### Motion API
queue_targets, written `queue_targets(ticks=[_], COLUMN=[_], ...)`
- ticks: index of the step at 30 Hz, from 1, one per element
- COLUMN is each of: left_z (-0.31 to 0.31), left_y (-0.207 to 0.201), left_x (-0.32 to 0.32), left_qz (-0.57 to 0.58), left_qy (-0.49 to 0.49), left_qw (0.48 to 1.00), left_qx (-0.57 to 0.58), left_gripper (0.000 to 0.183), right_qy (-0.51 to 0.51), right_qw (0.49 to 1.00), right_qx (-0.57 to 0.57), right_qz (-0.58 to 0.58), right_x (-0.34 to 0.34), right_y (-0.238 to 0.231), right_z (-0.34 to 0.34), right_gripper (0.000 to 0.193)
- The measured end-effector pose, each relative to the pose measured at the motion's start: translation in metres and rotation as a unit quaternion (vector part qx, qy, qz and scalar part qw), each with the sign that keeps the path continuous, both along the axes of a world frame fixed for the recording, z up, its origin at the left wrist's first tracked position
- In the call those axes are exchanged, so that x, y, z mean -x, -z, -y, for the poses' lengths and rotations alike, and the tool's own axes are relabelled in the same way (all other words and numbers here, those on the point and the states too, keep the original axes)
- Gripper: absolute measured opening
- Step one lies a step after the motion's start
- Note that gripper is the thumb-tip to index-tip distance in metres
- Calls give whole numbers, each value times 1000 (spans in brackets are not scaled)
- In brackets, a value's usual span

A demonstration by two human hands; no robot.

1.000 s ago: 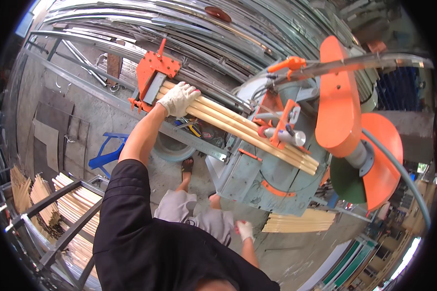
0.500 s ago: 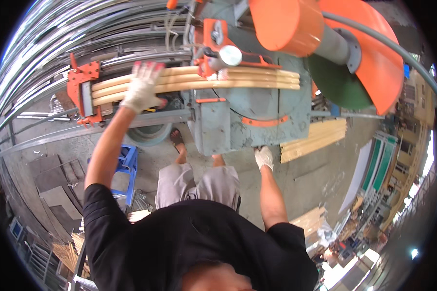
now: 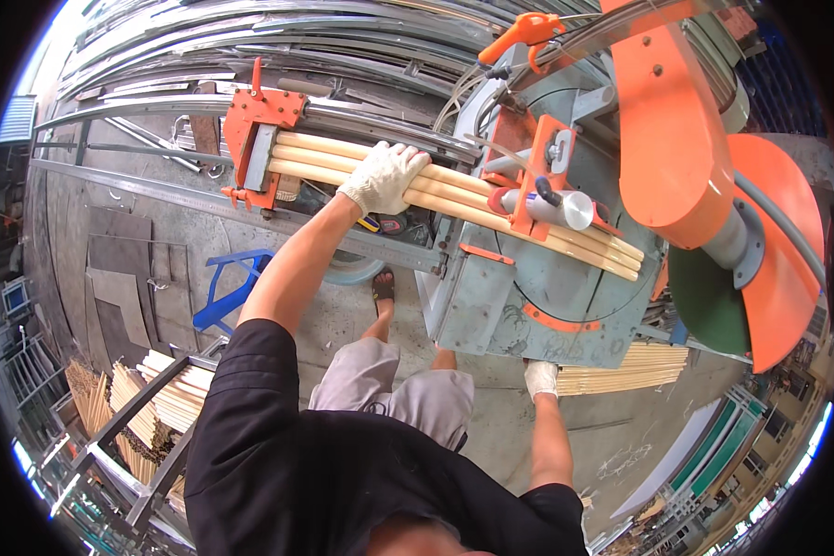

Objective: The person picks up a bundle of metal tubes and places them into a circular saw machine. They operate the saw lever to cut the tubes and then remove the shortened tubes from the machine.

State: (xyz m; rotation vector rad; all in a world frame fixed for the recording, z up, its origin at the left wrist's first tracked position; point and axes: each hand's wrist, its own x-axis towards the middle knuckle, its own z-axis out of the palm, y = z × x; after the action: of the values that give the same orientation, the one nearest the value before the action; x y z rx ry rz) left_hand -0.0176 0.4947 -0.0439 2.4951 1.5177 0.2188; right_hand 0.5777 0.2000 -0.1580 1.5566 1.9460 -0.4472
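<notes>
My left hand (image 3: pixel 385 176), in a white work glove, wraps over the middle of a row of several pale yellow wood-coloured rods (image 3: pixel 454 199). The rods' left ends are against the plate of an orange stop (image 3: pixel 261 139). Farther right they pass under an orange clamp (image 3: pixel 549 199) on the grey saw table (image 3: pixel 491 306), and their free ends lie on the table. My right hand (image 3: pixel 541 378), also gloved, is at the table's front edge; its fingers are hidden beneath it. Right of the rods is the saw's orange blade guard (image 3: pixel 778 232), with a dark green disc (image 3: pixel 704 296) partly showing.
A metal rail (image 3: pixel 185 199) runs left from the saw table. More pale rods (image 3: pixel 621 371) are stacked behind my right hand, and others (image 3: pixel 171 398) stand at lower left. A blue stool (image 3: pixel 222 296) is on the floor. Long metal bars (image 3: pixel 343 46) lie at the back.
My left hand has slid right along the rods, from near the stop to their middle, its fingers now curled over them. The whole view has turned. My right hand stays at the table's edge.
</notes>
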Motion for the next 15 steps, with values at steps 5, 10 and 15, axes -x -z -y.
queue_targets(ticks=[5,10,15], left_z=[0,-4,5], left_y=[-7,-13,-13], left_x=[-5,-21,-17], left_qz=[26,31,24], left_qy=[-19,-4,-25], left_qw=[999,999,999], left_qx=[20,-12,-2], left_gripper=[66,71,73], right_qy=[-98,-23,277], right_qw=[989,999,956], right_qx=[73,15,91], right_qz=[81,47,9], right_x=[13,-3,22], right_y=[-22,-30,-191], right_z=[-7,1,-56], right_gripper=[25,24,50])
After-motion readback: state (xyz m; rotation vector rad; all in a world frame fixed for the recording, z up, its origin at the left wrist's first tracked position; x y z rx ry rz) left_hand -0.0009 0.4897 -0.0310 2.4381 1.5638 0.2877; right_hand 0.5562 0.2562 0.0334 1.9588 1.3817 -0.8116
